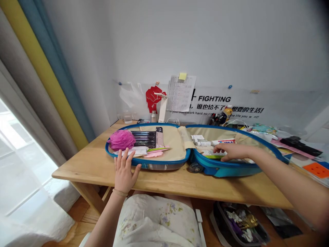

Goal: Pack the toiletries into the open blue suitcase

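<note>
A blue-rimmed suitcase (pixel 223 170) lies spread open on the wooden table, its two halves side by side. My left hand (pixel 125 171) rests with fingers spread at the near rim of the left half. Just beyond it are a purple bath puff (pixel 122 139), a pack of black-handled items (pixel 145 139), a white tube-like item (pixel 137 151) and a pink packet (pixel 153 154). Inside the right half, my right hand (pixel 228 151) reaches down, fingers loosely bent and apart, over a green-and-white packet (pixel 212 154). White bottles (pixel 202 143) and a toothpaste box (pixel 223 141) lie beside it.
Behind the suitcase stand a white desk lamp (pixel 162 108), a metallic bottle (pixel 153 116) and a pen holder (pixel 217 118). Papers and a black object (pixel 300 145) cover the table's right end. Below is a filled bin (pixel 241 223); curtains (pixel 51 68) hang at left.
</note>
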The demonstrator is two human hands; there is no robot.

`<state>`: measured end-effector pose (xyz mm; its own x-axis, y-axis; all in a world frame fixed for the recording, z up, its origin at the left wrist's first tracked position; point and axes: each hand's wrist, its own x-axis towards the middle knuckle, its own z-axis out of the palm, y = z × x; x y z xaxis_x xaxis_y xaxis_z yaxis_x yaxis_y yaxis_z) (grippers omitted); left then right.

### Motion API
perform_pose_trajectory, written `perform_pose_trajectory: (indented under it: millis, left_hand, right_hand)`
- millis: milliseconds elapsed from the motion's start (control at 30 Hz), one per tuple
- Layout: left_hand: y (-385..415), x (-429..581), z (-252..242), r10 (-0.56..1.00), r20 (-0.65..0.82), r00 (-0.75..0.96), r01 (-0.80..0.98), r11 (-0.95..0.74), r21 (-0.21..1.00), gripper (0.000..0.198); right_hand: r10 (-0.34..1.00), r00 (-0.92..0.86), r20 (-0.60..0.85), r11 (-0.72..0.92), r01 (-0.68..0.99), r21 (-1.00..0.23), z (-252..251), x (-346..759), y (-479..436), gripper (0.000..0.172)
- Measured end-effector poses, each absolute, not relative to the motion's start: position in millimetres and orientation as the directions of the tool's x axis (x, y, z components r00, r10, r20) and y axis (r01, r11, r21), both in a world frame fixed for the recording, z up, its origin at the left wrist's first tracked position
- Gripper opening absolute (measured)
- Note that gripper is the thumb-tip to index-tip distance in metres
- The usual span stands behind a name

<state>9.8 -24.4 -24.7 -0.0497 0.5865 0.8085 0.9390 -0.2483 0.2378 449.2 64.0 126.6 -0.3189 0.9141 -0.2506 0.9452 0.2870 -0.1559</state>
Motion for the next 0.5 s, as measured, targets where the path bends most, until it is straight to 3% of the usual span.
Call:
perform_pose_trajectory:
  millis: [500]
  left_hand:
    - [-25.3, 10.9, -24.0, 0.583, 0.811, -0.054, 0.934, -0.258, 0.248, 0.050]
  right_hand:
    - [0.884, -0.368, -0.289, 0.274, 0.908, -0.317, 114.0, 455.0, 68.6, 0.014]
